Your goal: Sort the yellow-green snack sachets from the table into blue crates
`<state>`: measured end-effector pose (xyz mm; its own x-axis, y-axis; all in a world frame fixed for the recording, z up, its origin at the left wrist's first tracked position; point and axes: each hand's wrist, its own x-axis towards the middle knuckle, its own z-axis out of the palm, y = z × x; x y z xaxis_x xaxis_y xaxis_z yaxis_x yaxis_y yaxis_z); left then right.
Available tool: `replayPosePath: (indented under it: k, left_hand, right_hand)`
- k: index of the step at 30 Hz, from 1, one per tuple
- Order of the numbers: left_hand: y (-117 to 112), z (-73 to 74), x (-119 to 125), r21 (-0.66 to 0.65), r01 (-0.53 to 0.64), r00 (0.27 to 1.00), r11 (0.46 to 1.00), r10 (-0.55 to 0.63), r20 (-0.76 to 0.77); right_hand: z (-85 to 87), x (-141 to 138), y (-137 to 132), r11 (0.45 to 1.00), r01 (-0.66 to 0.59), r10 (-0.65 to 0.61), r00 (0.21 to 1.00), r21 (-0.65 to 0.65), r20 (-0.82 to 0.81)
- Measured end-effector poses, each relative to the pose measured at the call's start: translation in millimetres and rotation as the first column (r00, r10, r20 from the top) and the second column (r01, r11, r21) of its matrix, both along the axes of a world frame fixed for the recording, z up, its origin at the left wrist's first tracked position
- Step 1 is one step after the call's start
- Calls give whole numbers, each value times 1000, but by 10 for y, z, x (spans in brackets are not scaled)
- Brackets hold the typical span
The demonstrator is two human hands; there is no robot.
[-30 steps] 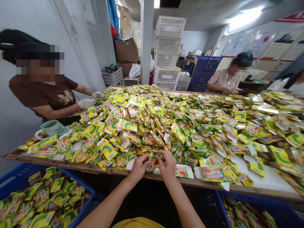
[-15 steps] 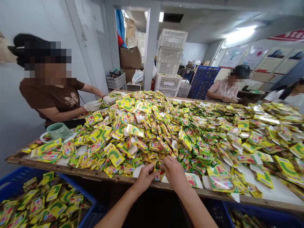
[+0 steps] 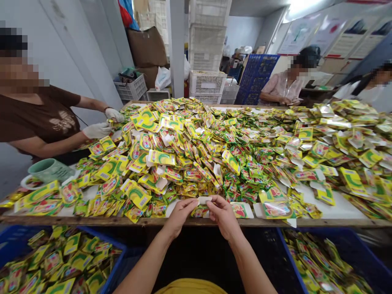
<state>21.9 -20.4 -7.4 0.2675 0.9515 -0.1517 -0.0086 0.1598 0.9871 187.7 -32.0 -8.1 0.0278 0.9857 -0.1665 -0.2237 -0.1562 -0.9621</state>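
Between both hands, at the table's front edge, is a small carton (image 3: 204, 200) with its pale flap facing up. My left hand (image 3: 181, 215) pinches its left end, thumb and fingers together. My right hand (image 3: 223, 214) grips the right end the same way. Part of the carton is covered by my fingers. Just beyond lies a heap of yellow and green cartons (image 3: 162, 157) mixed with small shiny sachets (image 3: 241, 185). A carton with a white open flap (image 3: 240, 210) rests right of my right hand.
Blue crates (image 3: 122, 250) of filled cartons stand below the table on both sides. A green mug (image 3: 50, 170) sits at the left. A gloved co-worker (image 3: 61, 122) handles packets at left; others (image 3: 283, 87) sit across. White crates (image 3: 208, 49) are stacked behind.
The view has tilted down and turned slightly. In my hands the carton's pale flap now faces up, with fingers of both hands at its ends. The left co-worker's gloves have drawn together.
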Motion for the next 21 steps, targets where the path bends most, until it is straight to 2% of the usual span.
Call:
replayPosePath:
  k: [2, 3, 7, 11, 16, 21]
  left_hand:
    - [1, 26, -6, -58, -12, 1000, 998, 12, -2]
    - [7, 30, -13, -48, -45, 999, 998, 44, -28]
    - [60, -5, -53, 149, -236, 953, 960, 258, -156]
    - [127, -61, -73, 318, -187, 948, 930, 255, -190]
    - [212, -65, -53, 289, -188, 948, 939, 250, -197]
    - [311, -1, -70, 384, -84, 932, 920, 209, -296]
  right_hand:
    - [-1, -50, 6, 990, -96, 88, 993, -103, -76]
    - [4, -70, 19, 989, -104, 97, 993, -106, -67]
    - [-8, -111, 126, 997, -30, 25, 998, 77, 65]
    - [-80, -101, 214, 993, -15, -2, 989, 118, 145]
    - [-136, -99, 225, 982, -7, -54, 946, 188, 321]
    - [-85, -79, 264, 977, -37, -58, 902, 209, 428]
